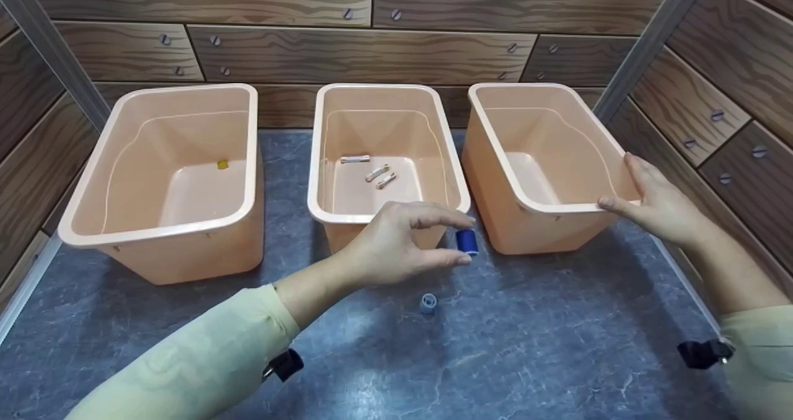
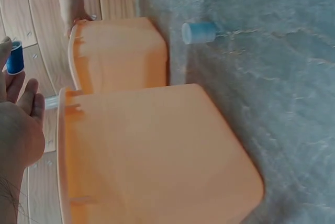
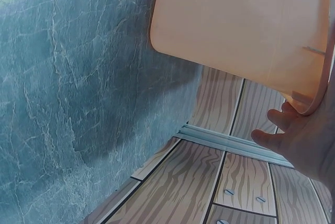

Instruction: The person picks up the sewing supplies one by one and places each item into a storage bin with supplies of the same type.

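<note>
In the head view my left hand (image 1: 396, 243) pinches a dark blue thread spool (image 1: 467, 241) between thumb and fingertips, above the table in front of the gap between the middle and right bins. The left wrist view shows the same spool (image 2: 15, 58) upright in the fingers. My right hand (image 1: 666, 206) holds the near right corner of the right peach bin (image 1: 557, 225), thumb at the front rim and fingers at the side rim. On the table below my left hand stands a light blue spool (image 1: 428, 303).
The middle bin (image 1: 319, 178) has several small thread bundles (image 1: 376, 173) on its floor. A small yellow item (image 1: 222, 164) lies in the left bin (image 1: 158, 225). Wood-patterned walls (image 1: 279, 51) enclose the blue marbled table (image 1: 533, 345).
</note>
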{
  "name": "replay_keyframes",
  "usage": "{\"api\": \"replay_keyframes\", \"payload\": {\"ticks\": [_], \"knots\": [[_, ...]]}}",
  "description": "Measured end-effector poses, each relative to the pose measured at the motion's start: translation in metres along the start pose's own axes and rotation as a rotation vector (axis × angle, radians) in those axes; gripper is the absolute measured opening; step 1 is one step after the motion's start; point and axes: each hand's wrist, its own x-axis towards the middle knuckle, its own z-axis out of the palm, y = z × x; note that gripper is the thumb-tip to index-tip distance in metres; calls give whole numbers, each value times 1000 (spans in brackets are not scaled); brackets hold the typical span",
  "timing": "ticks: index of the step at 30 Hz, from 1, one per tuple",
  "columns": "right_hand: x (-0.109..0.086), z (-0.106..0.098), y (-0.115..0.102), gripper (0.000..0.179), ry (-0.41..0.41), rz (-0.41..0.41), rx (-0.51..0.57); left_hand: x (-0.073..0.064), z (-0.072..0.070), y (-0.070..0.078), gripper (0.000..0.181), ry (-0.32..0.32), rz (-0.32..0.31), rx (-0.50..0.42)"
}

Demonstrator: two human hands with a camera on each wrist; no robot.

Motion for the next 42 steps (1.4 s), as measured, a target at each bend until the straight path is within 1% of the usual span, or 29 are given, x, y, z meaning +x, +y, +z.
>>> {"api": "replay_keyframes", "payload": {"ticks": [5, 11, 18, 20, 23, 29, 35, 37, 42], "knots": [[0, 0, 0, 104, -6, 6, 2, 13, -3, 0, 38, 37, -21, -27], [2, 0, -2, 104, -5, -1, -3, 28, -7, -4, 37, 75, -41, -21], [2, -1, -3, 105, -20, 16, 5, 44, -9, -10, 38, 83, -71, -6], [1, -2, -3, 105, -20, 15, 7, 50, -8, -10, 38, 82, -76, -21], [0, -1, -1, 103, -13, 4, 5, 61, -7, -10, 37, 82, -83, -36], [-2, -1, 1, 102, -12, 8, 1, 80, -1, -14, 37, 96, -66, -49], [2, -1, 0, 103, -6, 1, -2, 93, 4, -18, 37, 121, -88, -62], [4, -1, -1, 103, -4, -3, 0, 97, 6, -19, 37, 124, -88, -79], [1, -1, 0, 103, -2, -2, -1, 110, 10, -19, 38, 115, -110, -138]]}}
